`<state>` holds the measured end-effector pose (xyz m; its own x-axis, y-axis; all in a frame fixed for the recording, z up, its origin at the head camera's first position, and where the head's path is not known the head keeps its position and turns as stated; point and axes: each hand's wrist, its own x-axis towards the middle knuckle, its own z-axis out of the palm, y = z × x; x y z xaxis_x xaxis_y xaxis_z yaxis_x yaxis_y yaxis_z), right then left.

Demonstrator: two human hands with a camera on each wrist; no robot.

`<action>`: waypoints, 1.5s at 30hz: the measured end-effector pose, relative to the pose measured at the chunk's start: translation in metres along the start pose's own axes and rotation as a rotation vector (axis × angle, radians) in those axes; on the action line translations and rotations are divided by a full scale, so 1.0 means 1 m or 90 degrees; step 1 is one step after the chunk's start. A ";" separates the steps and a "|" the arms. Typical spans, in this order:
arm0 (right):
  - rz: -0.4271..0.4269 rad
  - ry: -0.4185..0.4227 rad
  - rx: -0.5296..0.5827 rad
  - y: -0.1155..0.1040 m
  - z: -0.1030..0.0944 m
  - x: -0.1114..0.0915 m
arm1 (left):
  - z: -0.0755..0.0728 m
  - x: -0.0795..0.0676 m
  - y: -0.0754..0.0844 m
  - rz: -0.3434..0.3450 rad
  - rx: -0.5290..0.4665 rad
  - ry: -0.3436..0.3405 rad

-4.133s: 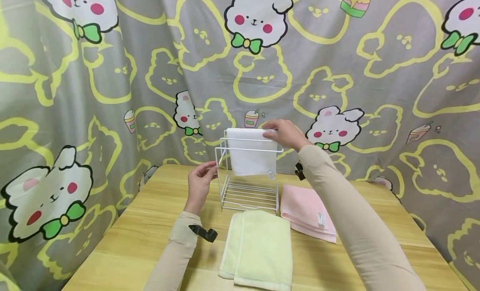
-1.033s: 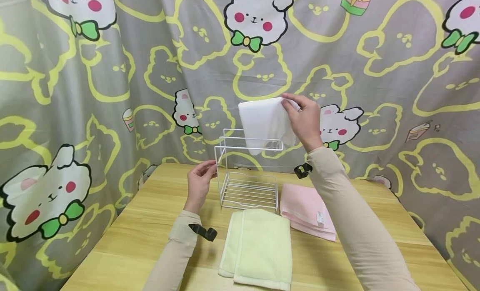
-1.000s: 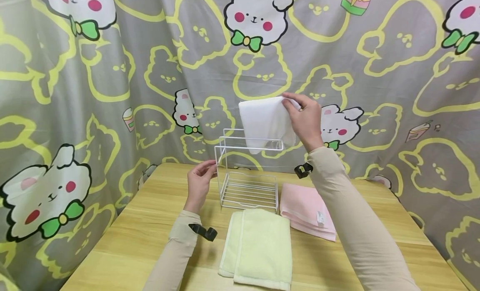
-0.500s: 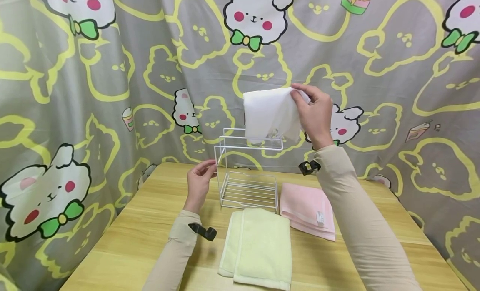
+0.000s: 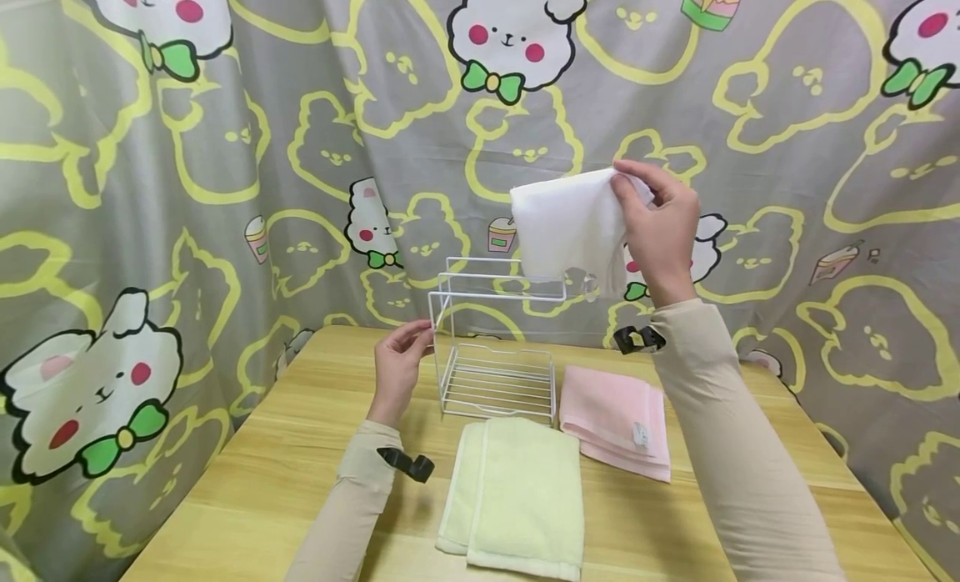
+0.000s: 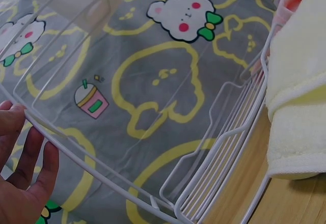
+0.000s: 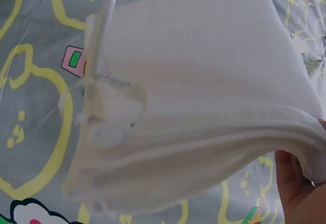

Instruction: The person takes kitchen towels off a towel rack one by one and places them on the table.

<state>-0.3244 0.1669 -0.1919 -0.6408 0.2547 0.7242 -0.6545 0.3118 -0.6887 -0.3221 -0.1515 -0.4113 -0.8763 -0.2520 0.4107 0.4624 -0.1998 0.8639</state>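
Note:
A folded white towel (image 5: 566, 219) hangs in the air by its upper right corner, pinched between the thumb and fingers of my right hand (image 5: 663, 228). In the right wrist view the white towel (image 7: 204, 76) fills most of the picture, with a small tag blurred near its lower left. Its lower edge is level with the top bars of a white wire rack (image 5: 498, 297). My left hand (image 5: 400, 365) grips the rack's left upright; in the left wrist view the thumb (image 6: 11, 119) and fingertips lie on the wire.
Right in front of the rack lies a folded pale yellow towel (image 5: 528, 499). A folded pink towel (image 5: 611, 415) with a tag lies to the rack's right. The wooden table (image 5: 285, 482) is backed by a patterned grey curtain (image 5: 420, 157).
The white towel, at first hanging on the rack's top bars, has been lifted by my right hand and carried rightward. My left hand stays on the rack.

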 end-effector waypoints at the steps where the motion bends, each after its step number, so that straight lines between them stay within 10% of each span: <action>1: 0.000 0.003 -0.001 0.000 -0.003 -0.002 | 0.000 0.000 0.000 0.000 0.000 -0.003; 13: -0.023 0.068 0.029 -0.001 -0.030 -0.016 | -0.002 0.000 0.001 0.000 0.016 -0.002; 45: 0.039 -0.009 -0.160 0.006 -0.133 -0.126 | 0.001 -0.001 -0.001 -0.001 0.018 0.012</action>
<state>-0.1947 0.2584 -0.2828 -0.6824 0.2677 0.6802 -0.4955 0.5147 -0.6997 -0.3222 -0.1498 -0.4124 -0.8739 -0.2702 0.4041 0.4570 -0.1729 0.8725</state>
